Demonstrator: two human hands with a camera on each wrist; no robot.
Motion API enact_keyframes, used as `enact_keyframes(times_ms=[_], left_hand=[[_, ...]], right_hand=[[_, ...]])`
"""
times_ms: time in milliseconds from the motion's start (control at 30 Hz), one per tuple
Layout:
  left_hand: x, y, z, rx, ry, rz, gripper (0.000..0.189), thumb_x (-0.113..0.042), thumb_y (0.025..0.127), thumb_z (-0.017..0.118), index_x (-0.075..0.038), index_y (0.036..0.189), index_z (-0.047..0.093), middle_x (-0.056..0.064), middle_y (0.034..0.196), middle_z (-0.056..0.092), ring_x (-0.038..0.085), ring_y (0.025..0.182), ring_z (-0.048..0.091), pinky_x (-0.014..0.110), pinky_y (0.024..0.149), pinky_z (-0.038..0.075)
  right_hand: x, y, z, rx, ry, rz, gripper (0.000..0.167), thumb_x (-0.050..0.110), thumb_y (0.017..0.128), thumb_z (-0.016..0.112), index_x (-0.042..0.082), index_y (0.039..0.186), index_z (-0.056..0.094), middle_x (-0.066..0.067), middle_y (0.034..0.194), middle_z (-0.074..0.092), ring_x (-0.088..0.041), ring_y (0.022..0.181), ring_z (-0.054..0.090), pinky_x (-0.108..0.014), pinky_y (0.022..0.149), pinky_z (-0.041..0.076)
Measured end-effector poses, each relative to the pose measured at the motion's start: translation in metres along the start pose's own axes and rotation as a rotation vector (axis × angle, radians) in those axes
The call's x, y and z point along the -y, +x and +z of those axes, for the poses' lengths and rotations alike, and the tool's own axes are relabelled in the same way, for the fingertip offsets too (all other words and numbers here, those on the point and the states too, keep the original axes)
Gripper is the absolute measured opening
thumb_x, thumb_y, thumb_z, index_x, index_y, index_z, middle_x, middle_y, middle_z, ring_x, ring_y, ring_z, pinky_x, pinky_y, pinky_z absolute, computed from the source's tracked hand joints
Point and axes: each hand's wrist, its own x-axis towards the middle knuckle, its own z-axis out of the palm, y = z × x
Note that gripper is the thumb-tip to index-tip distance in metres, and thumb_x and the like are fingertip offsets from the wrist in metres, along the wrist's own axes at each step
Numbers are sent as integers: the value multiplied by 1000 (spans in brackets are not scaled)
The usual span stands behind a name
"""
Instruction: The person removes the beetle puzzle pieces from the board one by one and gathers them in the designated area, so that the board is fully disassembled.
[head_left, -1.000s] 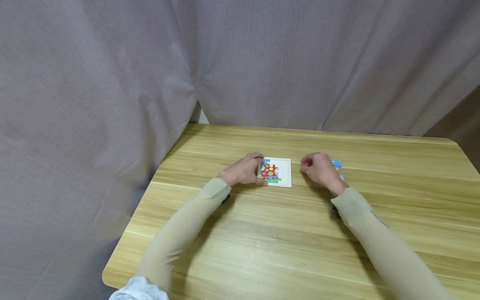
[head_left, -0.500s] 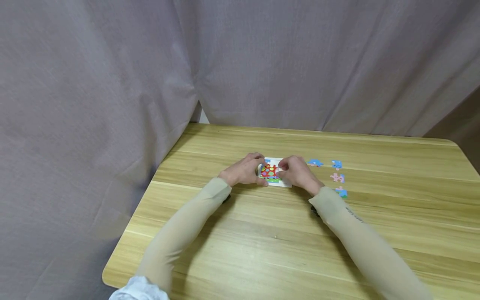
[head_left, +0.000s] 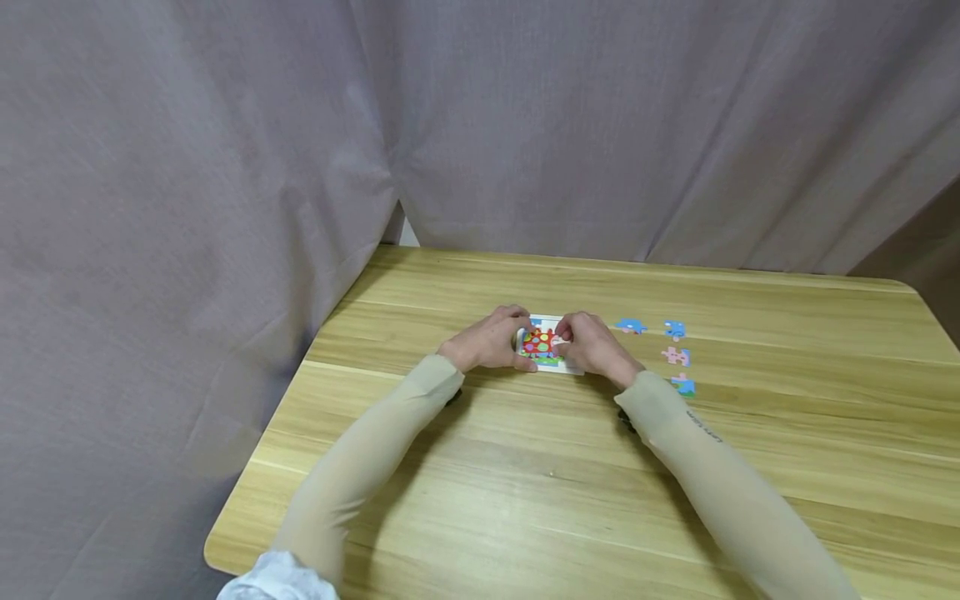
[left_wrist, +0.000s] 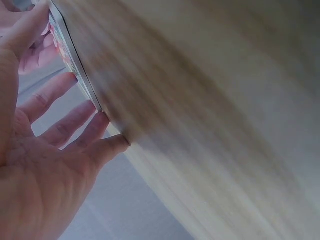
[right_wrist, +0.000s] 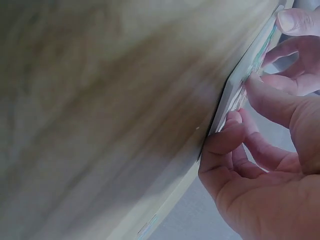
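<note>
A small white puzzle tray (head_left: 547,317) lies on the table, its left part filled with a red, spotted picture (head_left: 537,343). My left hand (head_left: 491,339) holds the tray at its left side, thumb on the near edge and fingers at the far-left edge. In the left wrist view the fingertips (left_wrist: 90,106) meet the tray's rim. My right hand (head_left: 592,343) is over the tray's right part, thumb and forefinger pinching a puzzle piece mostly hidden by the fingers. The right wrist view shows that thumb (right_wrist: 270,100) close to the tray's surface.
Right of the tray lie several loose jigsaw pieces: a blue one (head_left: 630,326), another blue one (head_left: 674,330), a pink one (head_left: 677,357) and a blue-green one (head_left: 683,387). A grey curtain (head_left: 525,125) hangs behind the wooden table (head_left: 480,467).
My right hand has moved left from beside the loose pieces to over the tray, uncovering those pieces. Over the last half second it has barely shifted. My left hand has stayed at the tray.
</note>
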Motion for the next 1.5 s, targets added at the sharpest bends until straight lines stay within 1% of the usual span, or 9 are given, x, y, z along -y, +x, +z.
enact_keyframes(times_ms=[433,567,700,967,1067,1200,1300,1433,1500], left_hand=[[0,0,0,-6,-10,20,74,-48,91,88,-11,149,62,11,169,48,32,157,46,45,131,45],[1,1,0,-13,-25,50,67,-46,91,89,-12,143,65,13,167,51,34,155,48,46,129,48],[2,1,0,-15,-39,68,59,-43,90,90,-13,137,70,18,170,48,39,160,44,49,133,42],[3,3,-1,-42,-25,122,44,-40,89,92,-11,117,76,19,161,59,37,160,46,45,134,41],[3,3,0,-39,-30,109,46,-41,89,92,-11,120,75,19,164,56,37,160,46,45,133,43],[3,3,1,-39,-30,88,58,-43,88,92,-8,129,70,16,157,61,34,151,54,42,126,51],[3,3,1,-38,-25,74,66,-44,88,92,-5,136,68,16,158,61,34,152,54,42,128,49],[4,3,1,-26,-29,54,68,-45,89,91,-5,139,69,20,169,50,37,161,44,44,136,38],[4,3,1,-18,-36,43,68,-45,89,91,-5,140,70,20,171,48,37,162,43,44,136,37]], right_hand=[[2,-2,-1,-33,55,-28,26,-1,94,76,-8,119,70,-18,106,74,-24,94,68,-33,86,58],[2,-1,-1,-47,54,-47,27,-2,93,77,-9,119,70,-19,104,75,-24,92,68,-33,84,58],[3,-1,-1,-58,47,-55,26,-2,92,77,-10,117,71,-19,103,75,-23,91,68,-31,82,57],[3,-2,-1,-73,26,-99,23,-1,93,77,-10,113,74,-17,96,75,-21,83,66,-27,72,54],[2,-3,-2,-81,31,-101,23,-1,92,77,-9,113,74,-17,96,75,-20,82,66,-25,72,53],[-2,-4,-3,-97,40,-95,25,0,91,77,-10,114,74,-18,97,76,-21,84,67,-27,74,54],[-6,-7,-5,-101,47,-79,27,1,91,76,-10,116,74,-18,100,76,-23,87,68,-28,77,56],[-11,-12,-10,-105,58,-58,28,3,93,76,-9,118,73,-19,103,76,-24,90,69,-29,79,56],[-14,-15,-13,-112,70,-52,27,3,94,75,-10,118,73,-19,103,75,-24,90,68,-28,77,56]])
